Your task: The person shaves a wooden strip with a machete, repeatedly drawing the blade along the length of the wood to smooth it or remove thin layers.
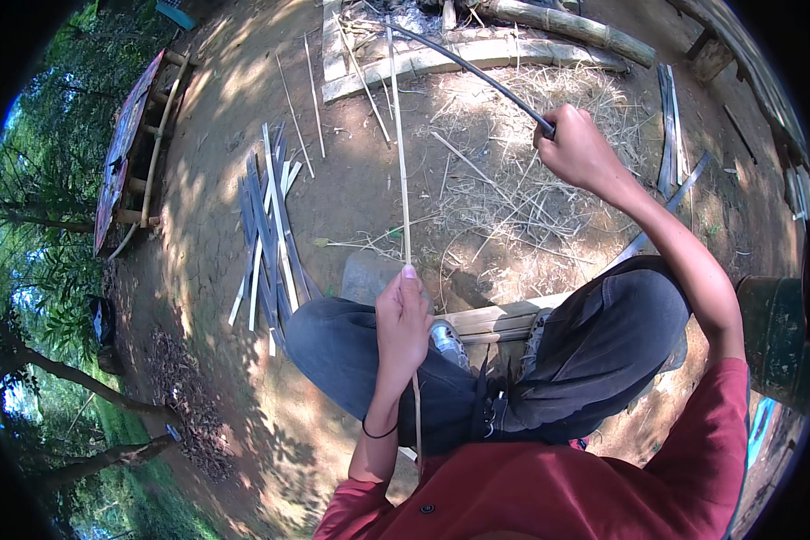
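My left hand (402,321) is closed round a long, thin bamboo strip (402,180), thumb laid along it. The strip runs from beside my shirt, over my lap, out toward the far ash pit. In my closed right hand (578,150), held out ahead, is a slim dark rod (477,74). It slants away to the left, and its far part crosses the strip near the ashes (409,16). Whether the two touch there I cannot tell.
Split bamboo strips (270,225) lie piled at the left, with thinner sticks (313,94) farther off. Pale shavings (531,153) cover the ground ahead. A bamboo pole (567,27) lies by the pit's edging (477,56). More strips (670,126) rest at the right, near a dark green drum (772,333).
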`<state>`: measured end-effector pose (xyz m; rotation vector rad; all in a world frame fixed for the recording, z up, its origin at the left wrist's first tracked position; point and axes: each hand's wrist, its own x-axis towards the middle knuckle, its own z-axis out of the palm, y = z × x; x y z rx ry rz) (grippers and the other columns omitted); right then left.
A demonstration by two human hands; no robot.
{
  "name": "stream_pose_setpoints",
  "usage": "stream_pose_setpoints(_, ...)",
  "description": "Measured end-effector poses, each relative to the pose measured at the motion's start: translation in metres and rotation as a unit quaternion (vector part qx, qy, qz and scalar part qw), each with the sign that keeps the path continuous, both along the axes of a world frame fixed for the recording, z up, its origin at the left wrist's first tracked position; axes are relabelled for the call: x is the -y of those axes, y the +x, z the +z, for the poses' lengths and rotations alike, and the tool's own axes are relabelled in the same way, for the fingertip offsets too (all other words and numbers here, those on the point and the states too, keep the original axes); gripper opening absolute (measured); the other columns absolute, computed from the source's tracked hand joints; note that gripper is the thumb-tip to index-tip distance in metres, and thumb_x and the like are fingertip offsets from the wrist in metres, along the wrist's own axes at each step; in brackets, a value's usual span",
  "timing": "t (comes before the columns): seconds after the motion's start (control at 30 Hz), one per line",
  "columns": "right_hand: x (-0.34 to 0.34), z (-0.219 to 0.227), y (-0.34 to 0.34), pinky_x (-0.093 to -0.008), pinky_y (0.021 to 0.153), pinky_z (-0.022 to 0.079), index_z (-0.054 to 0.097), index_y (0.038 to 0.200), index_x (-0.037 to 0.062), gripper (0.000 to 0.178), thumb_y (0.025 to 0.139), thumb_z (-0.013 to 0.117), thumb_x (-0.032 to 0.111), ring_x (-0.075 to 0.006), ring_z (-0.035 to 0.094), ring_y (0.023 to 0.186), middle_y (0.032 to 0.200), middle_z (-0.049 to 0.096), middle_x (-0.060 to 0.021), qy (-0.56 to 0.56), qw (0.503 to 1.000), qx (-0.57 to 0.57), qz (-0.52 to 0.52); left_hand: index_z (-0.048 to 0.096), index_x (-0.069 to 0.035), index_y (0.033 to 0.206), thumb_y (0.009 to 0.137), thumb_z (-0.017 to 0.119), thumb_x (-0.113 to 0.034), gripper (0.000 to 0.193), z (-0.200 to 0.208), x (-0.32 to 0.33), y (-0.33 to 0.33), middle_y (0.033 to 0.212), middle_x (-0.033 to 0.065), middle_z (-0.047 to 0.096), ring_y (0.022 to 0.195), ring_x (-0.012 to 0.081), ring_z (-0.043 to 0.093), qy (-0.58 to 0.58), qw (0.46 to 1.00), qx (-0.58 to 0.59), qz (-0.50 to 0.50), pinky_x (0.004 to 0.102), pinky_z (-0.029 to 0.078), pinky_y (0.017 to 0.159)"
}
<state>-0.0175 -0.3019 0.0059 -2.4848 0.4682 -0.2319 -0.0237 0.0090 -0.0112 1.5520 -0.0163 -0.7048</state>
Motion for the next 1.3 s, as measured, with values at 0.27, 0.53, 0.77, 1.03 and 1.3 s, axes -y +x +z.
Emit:
stream_pose_setpoints(0.27, -0.079, 0.042, -0.034, -0.0491, 0.062, 0.051, 0.063, 0.074, -0.0059, 0.014, 0.069, 0.057, 0.006, -0.0408, 0.063, 0.06, 0.06, 0.059, -0.0248, -0.067, 0.981, -0.055, 0.174, 0.035, -0.016, 0.076, 0.104, 0.035, -0.04, 0.036, 0.033, 0.017, 0.017, 0.049, -0.0079, 0.018, 0.037, 0.0025, 0.012, -0.109, 0.977, -0.179, -0.039, 0.0227, 0.009, 0.035)
stream_pose_setpoints(0.53, -0.089, 0.035, -0.042, -0.0478, 0.062, 0.052, 0.061, 0.07, -0.0045, 0.013, 0.067, 0.059, 0.008, -0.0425, 0.063, 0.062, 0.064, 0.06, -0.0257, -0.085, 0.98, -0.047, 0.172, 0.031, -0.017, 0.074, 0.105, 0.03, -0.037, 0.037, 0.041, 0.016, 0.016, 0.048, -0.0079, 0.017, 0.034, 0.0029, 0.01, -0.181, 0.951, -0.232, -0.091, 0.0215, 0.007, 0.033)
stream_pose_setpoints(0.77, -0.068, 0.013, -0.029, -0.048, 0.061, 0.052, 0.061, 0.065, -0.0051, 0.012, 0.065, 0.059, 0.007, -0.0427, 0.064, 0.063, 0.063, 0.06, -0.0266, -0.134, 0.979, -0.037, 0.15, 0.033, -0.017, 0.073, 0.104, 0.036, -0.04, 0.038, 0.036, 0.026, 0.014, 0.048, -0.0085, 0.017, 0.035, 0.0021, 0.01, -0.114, 0.97, -0.206, -0.068, 0.0213, 0.008, 0.033)
stream_pose_setpoints(1.03, 0.065, -0.045, 0.007, -0.0422, 0.047, 0.051, 0.05, 0.054, -0.0072, 0.018, 0.069, 0.05, 0.002, -0.028, 0.059, 0.046, 0.052, 0.057, -0.021, -0.097, 0.992, -0.02, -0.072, 0.036, -0.016, 0.072, 0.103, 0.041, -0.04, 0.039, 0.001, 0.001, -0.012, 0.048, -0.008, 0.019, 0.035, 0.003, 0.014, -0.07, 0.959, -0.26, -0.092, 0.0224, 0.011, 0.034)
stream_pose_setpoints(1.3, 0.038, 0.01, 0.014, -0.0324, 0.048, 0.044, 0.072, 0.093, -0.0024, 0.027, 0.078, 0.052, 0.008, -0.0135, 0.053, 0.047, 0.053, 0.055, -0.0056, 0.073, 0.994, -0.052, -0.068, 0.033, -0.016, 0.074, 0.105, 0.031, -0.037, 0.038, 0.073, -0.033, 0.063, 0.049, -0.0088, 0.016, 0.037, 0.0019, 0.009, -0.111, 0.988, -0.088, -0.068, 0.0218, 0.008, 0.034)
